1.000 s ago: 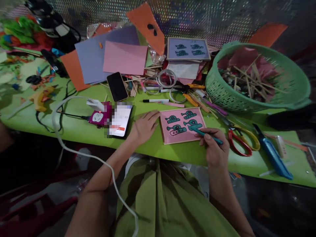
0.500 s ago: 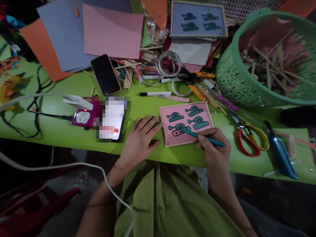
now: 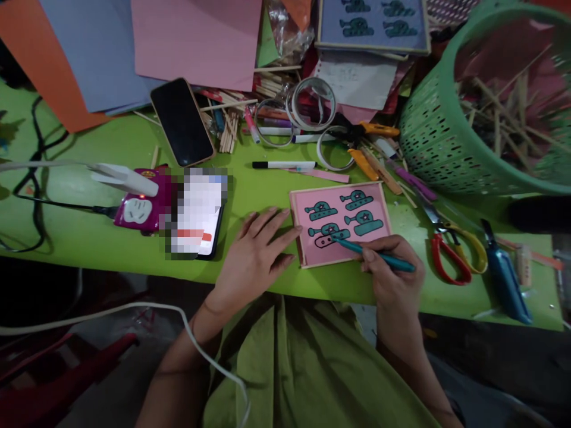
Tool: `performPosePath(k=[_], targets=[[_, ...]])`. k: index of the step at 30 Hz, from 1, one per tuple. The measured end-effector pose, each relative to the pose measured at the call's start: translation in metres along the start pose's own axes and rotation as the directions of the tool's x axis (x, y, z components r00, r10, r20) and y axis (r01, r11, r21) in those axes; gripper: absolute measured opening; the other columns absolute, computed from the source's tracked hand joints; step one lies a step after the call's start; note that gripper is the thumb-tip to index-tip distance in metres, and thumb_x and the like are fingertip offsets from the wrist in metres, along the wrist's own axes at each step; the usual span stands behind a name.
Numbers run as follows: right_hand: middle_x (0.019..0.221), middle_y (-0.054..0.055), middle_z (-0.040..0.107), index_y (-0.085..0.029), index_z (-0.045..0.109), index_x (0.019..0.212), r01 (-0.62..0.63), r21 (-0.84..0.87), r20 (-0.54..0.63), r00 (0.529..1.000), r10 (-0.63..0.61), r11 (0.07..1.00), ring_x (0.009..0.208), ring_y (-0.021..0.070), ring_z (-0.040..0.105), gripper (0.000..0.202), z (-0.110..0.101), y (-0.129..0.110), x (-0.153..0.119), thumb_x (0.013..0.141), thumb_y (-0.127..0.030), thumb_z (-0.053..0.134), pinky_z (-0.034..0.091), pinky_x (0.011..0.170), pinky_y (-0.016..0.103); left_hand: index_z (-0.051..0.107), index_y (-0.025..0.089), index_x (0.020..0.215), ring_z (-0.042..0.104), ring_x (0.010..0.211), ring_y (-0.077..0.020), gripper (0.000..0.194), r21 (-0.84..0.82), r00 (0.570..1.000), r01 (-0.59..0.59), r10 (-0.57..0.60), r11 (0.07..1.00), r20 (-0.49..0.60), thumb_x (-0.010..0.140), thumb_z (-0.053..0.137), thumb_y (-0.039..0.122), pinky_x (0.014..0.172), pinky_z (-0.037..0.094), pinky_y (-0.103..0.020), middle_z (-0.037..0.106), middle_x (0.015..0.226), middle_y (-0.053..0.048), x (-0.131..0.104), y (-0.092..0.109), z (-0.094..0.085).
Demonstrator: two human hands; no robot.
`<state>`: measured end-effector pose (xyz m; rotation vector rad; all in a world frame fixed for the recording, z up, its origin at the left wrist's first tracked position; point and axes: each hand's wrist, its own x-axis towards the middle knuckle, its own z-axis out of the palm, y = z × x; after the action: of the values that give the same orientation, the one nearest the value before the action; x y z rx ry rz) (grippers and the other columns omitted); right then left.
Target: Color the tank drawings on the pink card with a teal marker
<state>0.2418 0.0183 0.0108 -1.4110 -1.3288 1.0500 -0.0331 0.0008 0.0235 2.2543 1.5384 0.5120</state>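
My right hand grips a teal marker, its tip on the lower left tank drawing of a pink card. Thin wooden sticks frame the card. Several tanks are drawn on it in teal with black outlines; the lower left one has a track part that is still pink. Fingers spread, my left hand lies flat on the green table, its fingertips at the card's left edge.
Behind the card lie a white marker, tape rolls and a dark phone. A lit phone and a purple power adapter are on the left. Scissors, a blue cutter and a green basket of sticks stand right.
The camera view has shifted slightly, so the far items sit higher in the picture. The marker tip stays on the lower left tank, and my left hand keeps its place by the card.
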Motion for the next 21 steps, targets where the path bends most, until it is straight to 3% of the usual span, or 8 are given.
performPosePath(k=[21], targets=[[0.067, -0.002, 0.074, -0.022, 0.075, 0.091, 0.049, -0.048, 0.016, 0.999, -0.048, 0.998, 0.052, 0.0141, 0.066, 0.01, 0.0007, 0.0021, 0.0017, 0.085, -0.023, 0.083, 0.05, 0.046, 0.024, 0.058, 0.029, 0.149, 0.044, 0.152, -0.029, 0.045, -0.017, 1.0, -0.005, 0.004, 1.0, -0.018, 0.104, 0.057, 0.031, 0.125, 0.037, -0.056, 0.056, 0.158, -0.008, -0.0001, 0.0, 0.0011]])
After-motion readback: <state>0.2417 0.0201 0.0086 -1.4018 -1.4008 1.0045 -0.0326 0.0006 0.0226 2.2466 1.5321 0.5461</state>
